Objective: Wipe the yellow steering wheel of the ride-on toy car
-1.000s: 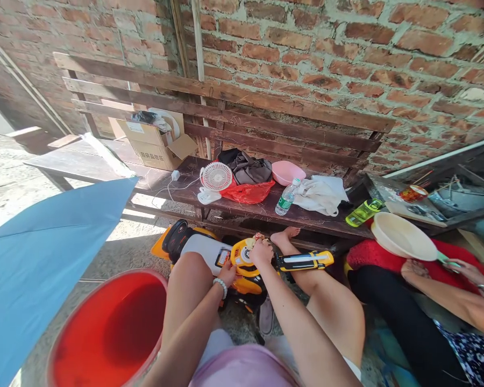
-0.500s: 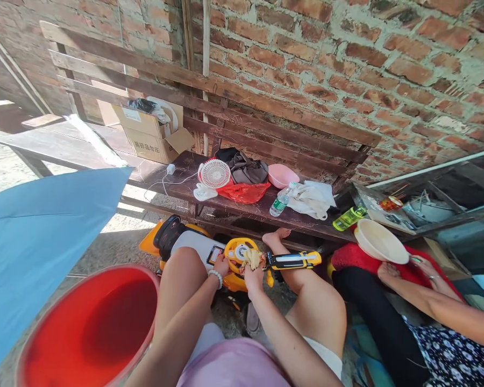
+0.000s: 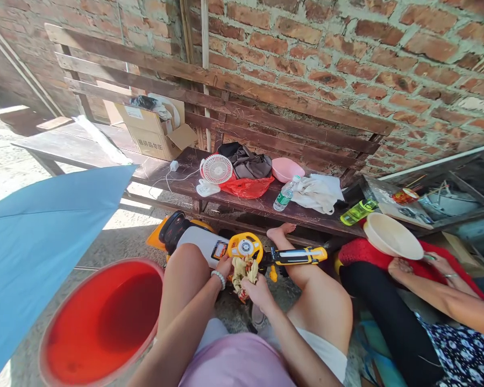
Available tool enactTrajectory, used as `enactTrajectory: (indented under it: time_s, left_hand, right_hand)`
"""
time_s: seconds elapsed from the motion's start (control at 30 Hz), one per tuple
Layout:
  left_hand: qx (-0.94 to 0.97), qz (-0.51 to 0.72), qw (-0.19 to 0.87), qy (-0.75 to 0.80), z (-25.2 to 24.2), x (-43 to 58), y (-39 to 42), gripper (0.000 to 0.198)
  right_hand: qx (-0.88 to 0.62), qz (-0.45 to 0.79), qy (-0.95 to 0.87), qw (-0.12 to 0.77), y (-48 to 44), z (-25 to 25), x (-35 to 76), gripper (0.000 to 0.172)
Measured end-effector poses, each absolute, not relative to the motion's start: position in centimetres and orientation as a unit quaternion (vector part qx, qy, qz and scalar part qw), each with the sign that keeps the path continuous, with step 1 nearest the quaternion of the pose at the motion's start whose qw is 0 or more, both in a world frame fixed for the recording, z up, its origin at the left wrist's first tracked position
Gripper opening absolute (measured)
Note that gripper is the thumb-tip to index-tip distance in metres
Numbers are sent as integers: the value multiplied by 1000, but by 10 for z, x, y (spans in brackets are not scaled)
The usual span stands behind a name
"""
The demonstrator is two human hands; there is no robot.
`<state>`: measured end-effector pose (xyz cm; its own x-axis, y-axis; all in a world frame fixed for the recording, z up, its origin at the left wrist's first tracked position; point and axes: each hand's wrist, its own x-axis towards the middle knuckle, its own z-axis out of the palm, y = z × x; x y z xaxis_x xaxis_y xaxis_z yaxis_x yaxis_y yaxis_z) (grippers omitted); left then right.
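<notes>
A crumpled pale-yellow bundle with red patches [image 3: 242, 273] is between my hands, above the gap between my knees; I cannot make out what it is, but it looks soft. My right hand [image 3: 258, 292] grips its lower right side, thumb on top. My left hand [image 3: 225, 267], with a white bead bracelet at the wrist, has its fingers closed at the bundle's left edge. Just beyond sits the yellow steering wheel [image 3: 246, 247] of a toy ride-on vehicle with a yellow and black arm [image 3: 300, 257]. The bundle hides part of the wheel.
A red tub [image 3: 48, 344] stands at left under a blue umbrella edge [image 3: 56, 215]. The bench [image 3: 177, 185] holds a fan [image 3: 218, 169], a bottle [image 3: 283, 198], bags and a carton [image 3: 145, 129]. At right a person holds a cream basin [image 3: 393, 236].
The bundle has come down toward me from over the steering wheel and looks more spread out. My right hand has moved lower with it. The view has shifted slightly.
</notes>
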<state>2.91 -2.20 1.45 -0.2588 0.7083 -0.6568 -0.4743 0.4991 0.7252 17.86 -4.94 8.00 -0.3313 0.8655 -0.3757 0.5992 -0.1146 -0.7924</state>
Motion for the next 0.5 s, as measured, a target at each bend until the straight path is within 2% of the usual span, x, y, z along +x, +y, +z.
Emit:
enactTrajectory:
  time_s: [0.13, 0.23, 0.4, 0.5]
  left_hand:
    - [94, 469, 588, 653, 14, 30, -15, 19]
    - [94, 445, 567, 687, 13, 31, -10, 19]
    - [110, 431, 550, 707, 12, 34, -10, 19]
    - [138, 412, 540, 721, 12, 34, -11, 18]
  right_hand:
    - [-538, 301, -752, 233, -41, 98, 231, 55]
    - [-543, 192, -777, 255, -31, 88, 266, 49]
    - [-564, 261, -752, 218, -20, 44, 270, 31]
    - [-575, 262, -749, 200, -16, 36, 258, 28]
